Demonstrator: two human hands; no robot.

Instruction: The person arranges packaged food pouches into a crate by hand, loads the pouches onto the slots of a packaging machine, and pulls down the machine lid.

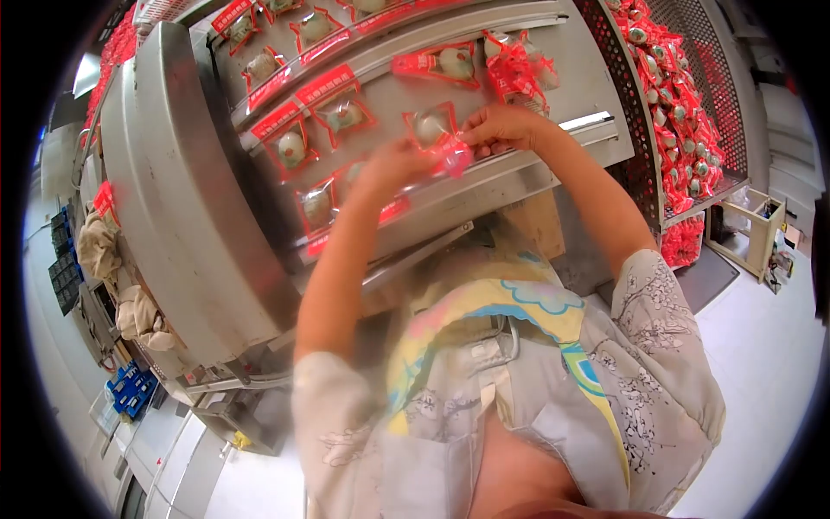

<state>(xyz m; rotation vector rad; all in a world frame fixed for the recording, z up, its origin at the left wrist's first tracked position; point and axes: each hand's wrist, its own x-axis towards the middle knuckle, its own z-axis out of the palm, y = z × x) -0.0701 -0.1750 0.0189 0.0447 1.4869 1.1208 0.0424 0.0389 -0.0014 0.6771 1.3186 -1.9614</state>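
Seemingly, you're partway: packets (343, 112) spread at eleven o'clock, left hand (396, 166) and right hand (512, 127) pinching another packet (452, 159), a bunch (519, 73) left at one.

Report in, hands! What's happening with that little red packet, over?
Left hand and right hand at one red-and-clear packet, grips too blurred to confirm. Bunched packets just beyond right hand. No blockage seen, over.

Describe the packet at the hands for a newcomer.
Beside the curved metal housing is a flat metal bed. On it, find the clear packet whose red end is between the left hand and right hand. No neighbour has both hands at it.
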